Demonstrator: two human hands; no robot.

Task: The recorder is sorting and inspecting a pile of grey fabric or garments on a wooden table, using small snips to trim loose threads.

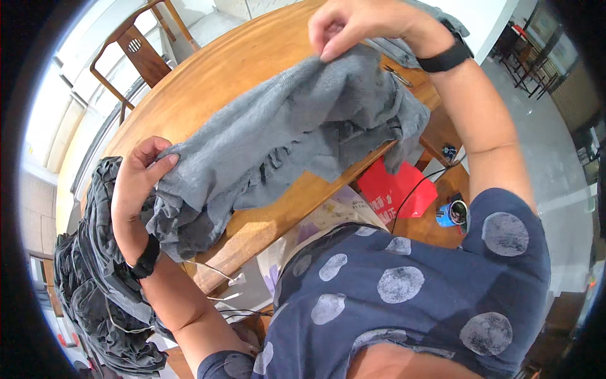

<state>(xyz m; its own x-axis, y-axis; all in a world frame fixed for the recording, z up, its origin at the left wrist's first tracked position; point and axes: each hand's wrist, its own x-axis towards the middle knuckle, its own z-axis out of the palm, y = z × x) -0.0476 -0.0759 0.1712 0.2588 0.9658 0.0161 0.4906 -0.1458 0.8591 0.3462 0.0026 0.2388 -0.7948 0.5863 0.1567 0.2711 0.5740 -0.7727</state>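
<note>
A grey cloth garment (265, 128) is stretched between my two hands above a wooden table (208, 80). My left hand (142, 175) pinches its edge at the left, between thumb and fingers. At the upper right, my right hand (360, 28) pinches the same edge near the far side of the table. Below the stretched edge the fabric hangs in folds and rests partly on the table's near edge. Both wrists wear black bands. A small metal tool (397, 76), perhaps thread snips, lies on the table just right of the cloth.
A big heap of dark grey garments (94, 275) hangs at the left end of the table. More grey cloth (395, 49) lies beyond my right hand. Below the table edge are a red bag (400, 189), a blue can (447, 215) and cables. A wooden chair (144, 52) stands behind.
</note>
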